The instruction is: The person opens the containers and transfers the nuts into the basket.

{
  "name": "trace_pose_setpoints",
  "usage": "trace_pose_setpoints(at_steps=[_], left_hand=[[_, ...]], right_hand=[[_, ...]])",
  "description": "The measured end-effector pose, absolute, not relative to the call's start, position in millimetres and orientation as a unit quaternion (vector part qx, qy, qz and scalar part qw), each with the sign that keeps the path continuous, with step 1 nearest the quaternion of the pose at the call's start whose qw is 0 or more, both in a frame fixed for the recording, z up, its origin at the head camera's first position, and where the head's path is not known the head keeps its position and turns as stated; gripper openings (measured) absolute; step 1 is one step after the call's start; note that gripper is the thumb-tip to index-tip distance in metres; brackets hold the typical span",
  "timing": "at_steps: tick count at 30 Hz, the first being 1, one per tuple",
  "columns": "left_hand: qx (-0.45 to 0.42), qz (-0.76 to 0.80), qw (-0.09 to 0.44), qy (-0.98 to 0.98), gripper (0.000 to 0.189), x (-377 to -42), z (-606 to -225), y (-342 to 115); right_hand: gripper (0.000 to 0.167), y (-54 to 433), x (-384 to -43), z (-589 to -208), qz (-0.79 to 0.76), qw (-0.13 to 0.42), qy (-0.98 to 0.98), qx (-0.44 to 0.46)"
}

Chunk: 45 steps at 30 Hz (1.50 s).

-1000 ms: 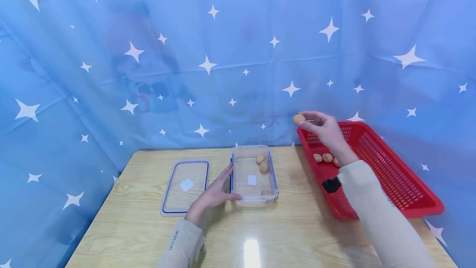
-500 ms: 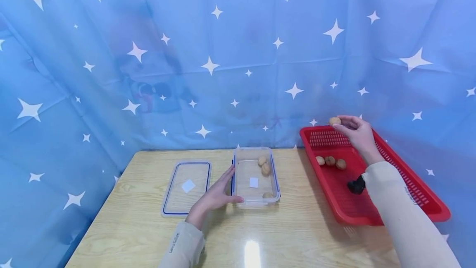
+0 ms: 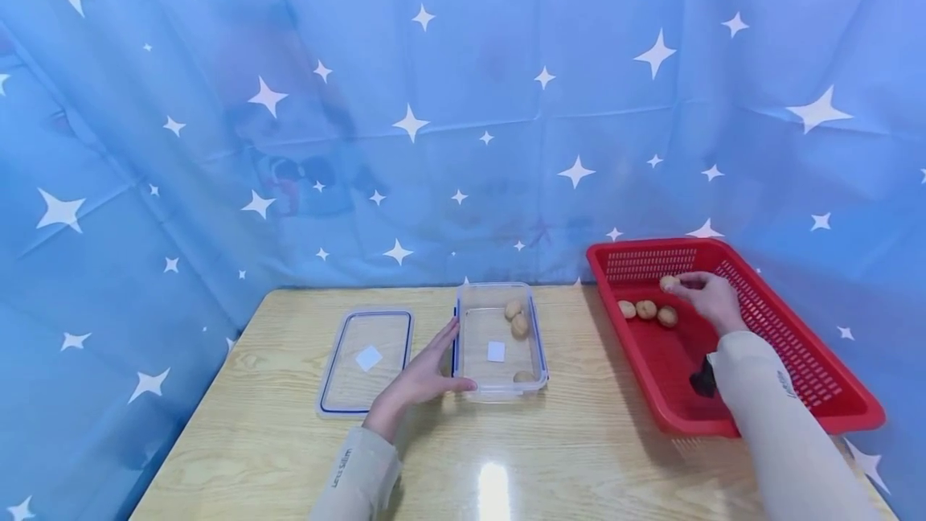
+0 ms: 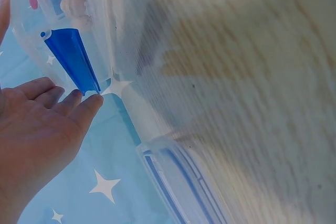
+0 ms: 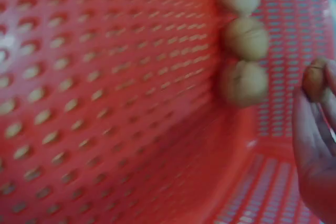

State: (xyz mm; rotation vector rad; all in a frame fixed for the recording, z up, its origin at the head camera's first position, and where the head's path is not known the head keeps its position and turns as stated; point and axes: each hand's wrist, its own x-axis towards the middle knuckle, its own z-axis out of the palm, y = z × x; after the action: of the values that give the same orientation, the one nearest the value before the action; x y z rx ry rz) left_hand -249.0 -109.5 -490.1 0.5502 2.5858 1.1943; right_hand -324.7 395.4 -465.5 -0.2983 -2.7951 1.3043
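My right hand (image 3: 712, 301) pinches a walnut (image 3: 669, 284) between thumb and fingertips, low inside the red basket (image 3: 687, 392). Three more walnuts (image 5: 245, 39) sit in a row on the basket's floor beside it, near one wall. On the left, my left hand (image 3: 419, 380) rests along the near left corner of a clear plastic box (image 3: 481, 388), fingers straight along its side and thumb at the front rim. Inside that box lie three walnuts (image 3: 518, 326) along its right side. The left wrist view shows the fingertips at the box's blue clip (image 4: 73, 59).
A clear lid (image 3: 343, 380) with a blue seal lies on the wooden table (image 3: 579, 457), left of the box. Behind the table hangs a blue curtain (image 3: 463, 87) with white stars. The basket's raised perforated walls (image 3: 788, 336) surround the right hand.
My right hand has moved right and then down into the basket, carrying the walnut from above the rim. The left hand stays at the box.
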Motion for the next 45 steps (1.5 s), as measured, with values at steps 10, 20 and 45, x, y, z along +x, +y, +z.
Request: trace_pose_setpoints(at_steps=[10, 20, 45], left_hand=[[0.185, 0.400, 0.119, 0.890, 0.106, -247, -487, -112], [0.193, 0.406, 0.123, 0.885, 0.105, -247, -485, -109], [0.186, 0.405, 0.124, 0.887, 0.106, -248, -485, -109]], right_hand=[[0.067, 398, -323, -484, 0.405, -0.037, -0.910, -0.079], [0.061, 401, -317, -480, 0.393, -0.064, -0.914, -0.073], [0.067, 379, -318, -425, 0.472, 0.041, -0.878, -0.065]])
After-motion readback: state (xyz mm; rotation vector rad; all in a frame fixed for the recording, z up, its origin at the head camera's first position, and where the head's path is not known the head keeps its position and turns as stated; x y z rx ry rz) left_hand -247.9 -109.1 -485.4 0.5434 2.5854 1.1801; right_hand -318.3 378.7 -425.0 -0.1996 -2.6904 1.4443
